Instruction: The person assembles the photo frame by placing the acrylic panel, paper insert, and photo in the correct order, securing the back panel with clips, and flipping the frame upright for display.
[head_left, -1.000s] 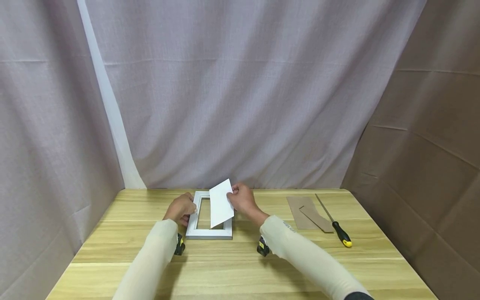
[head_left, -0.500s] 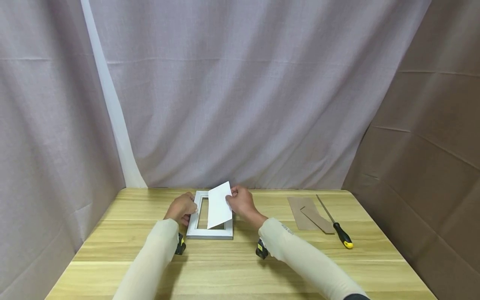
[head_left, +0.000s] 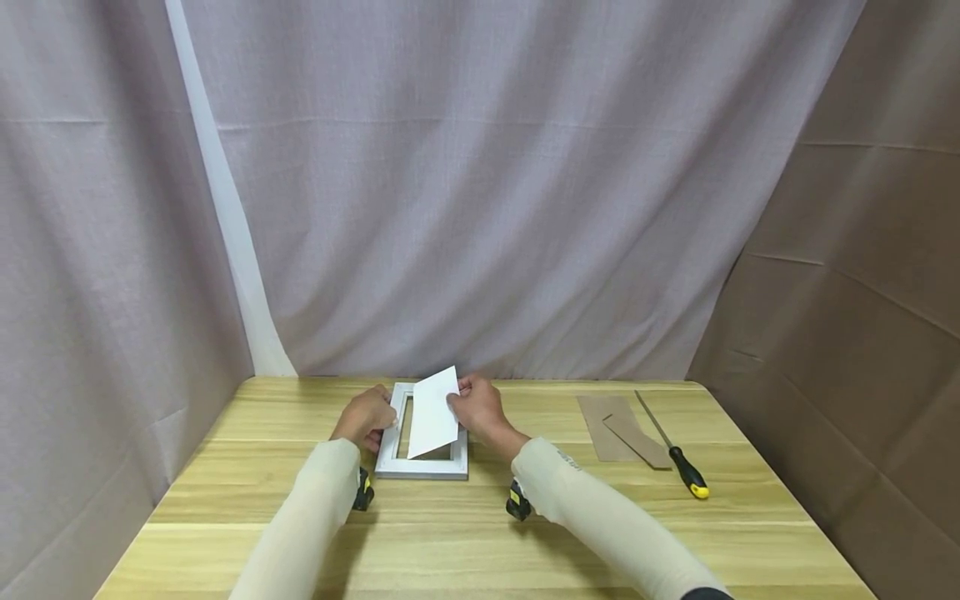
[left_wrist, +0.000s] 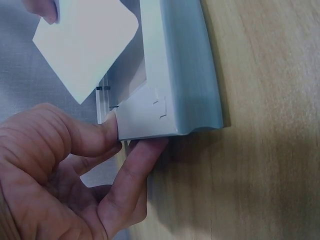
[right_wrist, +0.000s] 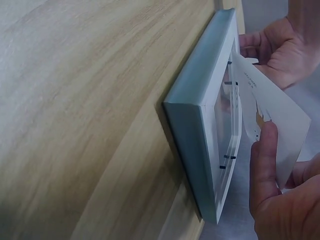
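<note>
— While we are pinching the picture frame (head_left: 421, 437)'s near-left corner with our left hand (head_left: 365, 417), it is lying face down on the table (head_left: 465, 533).
— Our right hand (head_left: 477, 406) is pinching the white card (head_left: 432, 412), tilted above the opening; it risks snagging the tabs.

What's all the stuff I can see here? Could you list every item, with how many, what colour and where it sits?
Picture frame: one, pale grey-white, lying flat on the table at its middle.
Paper card: one, white, tilted over the frame's opening.
Board pieces: two, brown, flat on the table to the right of the frame.
Screwdriver: one, black and yellow handle with a metal shaft, beside the board pieces.
Table: one, light wood grain, across the foreground.
Curtain: pale mauve fabric, behind the table.
Brown panel: one, along the right side.
Left hand: one, cream sleeve, holds the frame's left edge.
Right hand: one, cream sleeve, fingers pinch the card.
</note>
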